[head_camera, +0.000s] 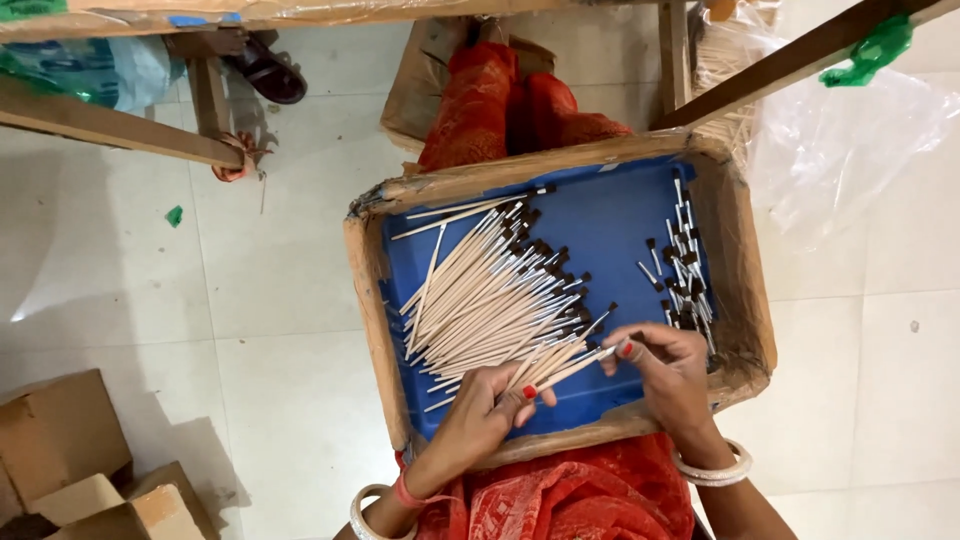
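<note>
A shallow cardboard tray lined in blue rests on my lap. Across its left half lies a pile of several pale wooden sticks with silver ferrules and black tips. A smaller heap of short silver and black tip pieces lies along its right side. My left hand grips a small bundle of sticks near the tray's front edge. My right hand pinches the silver end of one stick in that bundle, fingers closed on it.
Wooden frame legs cross the tiled floor at upper left and upper right. Clear plastic sheeting lies at the right. Cardboard boxes sit at lower left. A dark sandal lies near the top.
</note>
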